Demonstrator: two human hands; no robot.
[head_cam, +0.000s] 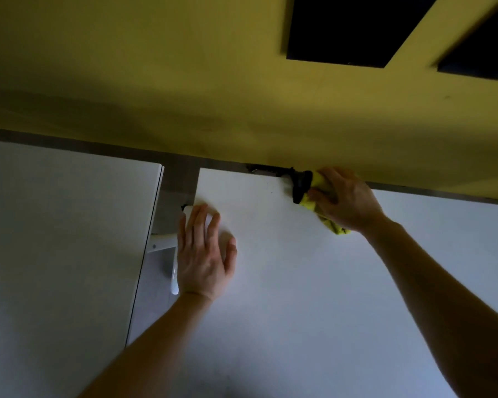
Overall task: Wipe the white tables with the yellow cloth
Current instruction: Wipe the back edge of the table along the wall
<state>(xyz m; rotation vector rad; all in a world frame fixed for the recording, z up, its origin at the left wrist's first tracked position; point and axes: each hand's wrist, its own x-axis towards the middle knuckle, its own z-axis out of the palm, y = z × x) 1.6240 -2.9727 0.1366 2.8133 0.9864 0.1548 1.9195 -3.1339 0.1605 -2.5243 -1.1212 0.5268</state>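
**Yellow cloth gripped at the far edge of the right white table**

Two bare forearms are seen nearest the camera, stretched forward over the smooth, matt top of the right white table [299, 297]. On the left, the left white table [64, 225] is set apart from it by a narrow gap. A strip of grey floor [179, 179] and a white metal table leg [163, 244] are seen through that gap. Both tabletops are bounded at the far side by a plain yellow wall [184, 81]. Two dark rectangular openings [351, 27] are set in the wall at the upper right, and what lies within them cannot be told.

The left hand [204, 254] is laid flat, palm down, on the right white table along its left edge, near the far corner. Its fingers are straight and slightly spread, and nothing is held. Further right, a small black fitting [299, 185] is seen at the far edge of the same table, against the wall; its kind cannot be told. The crumpled yellow cloth [335, 226] is gripped by the right hand [345, 199], whose fingers are curled over it. The cloth is held on the tabletop, touching the black fitting, and a tail of fabric shows beside the wrist.
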